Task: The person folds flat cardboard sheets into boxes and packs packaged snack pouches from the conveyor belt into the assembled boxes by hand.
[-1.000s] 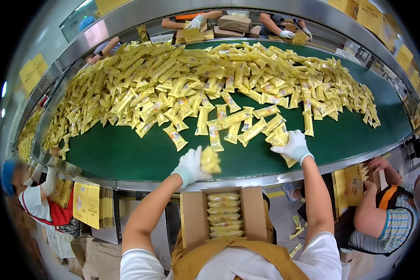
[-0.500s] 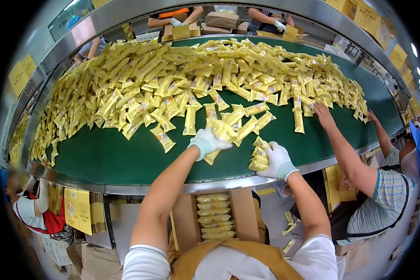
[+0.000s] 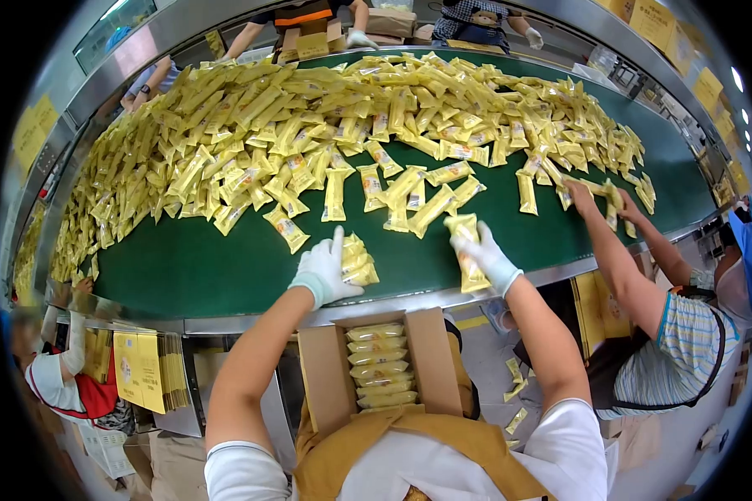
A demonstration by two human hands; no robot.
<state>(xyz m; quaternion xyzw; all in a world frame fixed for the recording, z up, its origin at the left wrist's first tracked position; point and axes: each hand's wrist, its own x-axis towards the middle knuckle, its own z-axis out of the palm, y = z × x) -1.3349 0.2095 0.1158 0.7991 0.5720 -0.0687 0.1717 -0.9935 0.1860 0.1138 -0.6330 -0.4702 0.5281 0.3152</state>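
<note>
My gloved left hand grips a small stack of yellow snack packets close to the belt's near edge. To its right, my gloved right hand holds a yellow packet upright; whether more packets sit behind it I cannot tell. Just beyond both hands, loose packets lie on the green belt, in front of a large heap of the same packets. Below the belt edge, against my body, stands an open cardboard box with a row of packets inside.
A metal rim edges the belt. At right, a co-worker's hands handle packets. Flattened yellow cartons stand at lower left. Several people work across and beside the belt. A few packets lie on the floor at right.
My left hand has moved left and nearer, now with a stack of packets. My right hand has turned its packet upright and lifted slightly. The box appears higher in view.
</note>
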